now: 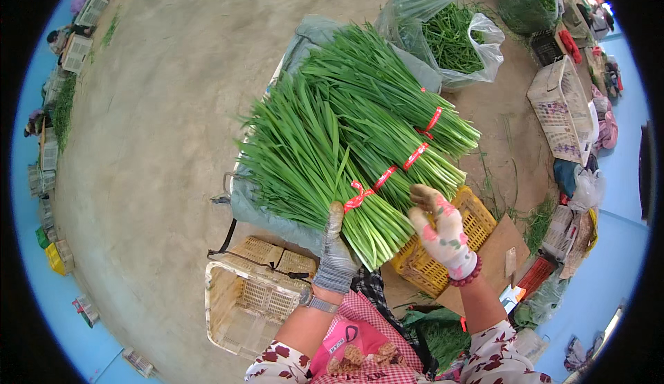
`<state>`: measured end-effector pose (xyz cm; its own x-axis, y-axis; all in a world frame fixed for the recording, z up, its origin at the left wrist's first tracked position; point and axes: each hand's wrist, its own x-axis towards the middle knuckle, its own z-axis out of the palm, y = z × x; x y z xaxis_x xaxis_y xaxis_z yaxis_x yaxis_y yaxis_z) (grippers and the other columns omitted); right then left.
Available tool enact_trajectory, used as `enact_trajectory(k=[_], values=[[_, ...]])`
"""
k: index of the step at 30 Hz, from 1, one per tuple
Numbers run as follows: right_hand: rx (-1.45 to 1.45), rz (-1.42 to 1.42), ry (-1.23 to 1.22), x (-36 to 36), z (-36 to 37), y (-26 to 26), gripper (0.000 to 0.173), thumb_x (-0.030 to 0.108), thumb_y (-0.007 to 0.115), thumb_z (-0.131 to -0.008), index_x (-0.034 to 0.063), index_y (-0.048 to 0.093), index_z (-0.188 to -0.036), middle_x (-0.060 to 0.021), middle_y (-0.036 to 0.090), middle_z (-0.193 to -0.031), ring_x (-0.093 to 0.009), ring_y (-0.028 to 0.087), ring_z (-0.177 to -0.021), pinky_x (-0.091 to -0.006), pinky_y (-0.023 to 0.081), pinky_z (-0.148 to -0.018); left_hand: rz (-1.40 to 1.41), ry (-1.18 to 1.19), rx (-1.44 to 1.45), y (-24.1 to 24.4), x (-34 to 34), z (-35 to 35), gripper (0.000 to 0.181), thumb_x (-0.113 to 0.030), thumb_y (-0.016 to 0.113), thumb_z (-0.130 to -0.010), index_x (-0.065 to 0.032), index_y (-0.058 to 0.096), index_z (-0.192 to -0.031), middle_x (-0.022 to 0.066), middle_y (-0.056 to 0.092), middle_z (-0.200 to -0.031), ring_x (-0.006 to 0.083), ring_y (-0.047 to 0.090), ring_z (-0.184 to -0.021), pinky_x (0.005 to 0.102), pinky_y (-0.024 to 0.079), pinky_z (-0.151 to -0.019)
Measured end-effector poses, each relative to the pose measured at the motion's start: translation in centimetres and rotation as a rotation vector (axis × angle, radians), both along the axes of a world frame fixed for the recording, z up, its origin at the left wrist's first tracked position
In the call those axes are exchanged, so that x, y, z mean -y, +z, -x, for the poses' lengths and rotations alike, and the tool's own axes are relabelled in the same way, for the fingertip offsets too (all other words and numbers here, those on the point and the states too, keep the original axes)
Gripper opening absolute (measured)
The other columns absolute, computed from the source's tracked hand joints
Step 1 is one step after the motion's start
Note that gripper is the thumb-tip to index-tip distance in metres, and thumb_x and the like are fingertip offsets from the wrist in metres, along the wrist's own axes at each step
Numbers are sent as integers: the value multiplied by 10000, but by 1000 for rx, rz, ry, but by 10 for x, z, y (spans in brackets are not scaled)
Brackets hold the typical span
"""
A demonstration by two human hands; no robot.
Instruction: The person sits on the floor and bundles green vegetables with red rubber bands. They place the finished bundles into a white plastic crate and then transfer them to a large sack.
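Observation:
Several bundles of long green leaves, seemingly garlic chives (295, 145), lie side by side on a grey-green plastic sheet (249, 207), tied with red printed tape (358, 197). My left hand (336, 251), in a grey striped glove, lies along the lower left side of the nearest bundle, its thumb by the tape; its other fingers are hidden. My right hand (443, 233), in a floral white glove with dirty fingertips, is raised by the pale cut ends with its fingers apart and nothing in it. Beneath it sits a yellow plastic crate (472, 213).
A whitish plastic crate (223, 301) lies at lower left. A brown board (506, 249) leans right of the yellow crate. A clear plastic bag of loose greens (451, 36) stands beyond the bundles. More crates (563, 109) and seated people line both sides of the concrete floor (150, 124).

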<state>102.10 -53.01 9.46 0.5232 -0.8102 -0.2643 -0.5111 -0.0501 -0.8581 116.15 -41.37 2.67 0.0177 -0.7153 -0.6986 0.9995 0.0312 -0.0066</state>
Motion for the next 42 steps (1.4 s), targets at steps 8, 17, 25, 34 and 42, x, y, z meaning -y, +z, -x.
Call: enact_trajectory(k=[8, 17, 25, 34, 42], values=[[-468, -228, 577, 23, -61, 9, 1234, 567, 794, -652, -3, 112, -1508, -300, 383, -1437, -386, 463, -1286, -405, 401, -1048, -11, -45, 173, 15, 18, -9, 668, -583, 462, -949, -92, 418, -1400, 129, 551, -1334, 289, 574, -1173, 461, 466, -1007], [-510, -269, 585, 39, -51, -2, 1199, 464, 827, -606, 40, 159, -1506, -275, 443, -1397, -397, 495, -1247, -393, 418, -1034, 1, -71, 635, 46, -20, -14, 657, -410, 526, -979, -66, 259, -1470, 149, 275, -1510, 321, 373, -1346, 522, 406, -1041], [-523, -324, 486, 34, -62, 18, 1120, 415, 828, -630, -14, 225, -1470, -266, 458, -1389, -385, 472, -1278, -395, 400, -1055, -81, -18, 936, 72, -40, -30, 578, -354, 454, -1014, -4, 306, -1449, 183, 363, -1478, 329, 375, -1367, 503, 386, -1078], [228, -1284, 8, 38, -30, 5, 928, 280, 805, -780, -6, 274, -1485, -151, 492, -1396, -224, 499, -1261, -355, 421, -1033, 283, -564, 2304, 102, 1, -100, 611, -446, 505, -921, 24, 495, -1312, 241, 487, -1353, 392, 436, -1305, 510, 288, -1109], [-636, 194, 333, -11, 21, 1, 425, 113, 580, -858, 57, 509, -1273, -217, 628, -1114, -378, 638, -966, -424, 533, -831, 431, -846, 2397, 10, 55, -43, 519, -278, 564, -835, -64, 523, -1307, 119, 510, -1351, 305, 413, -1322, 575, 168, -1147]])
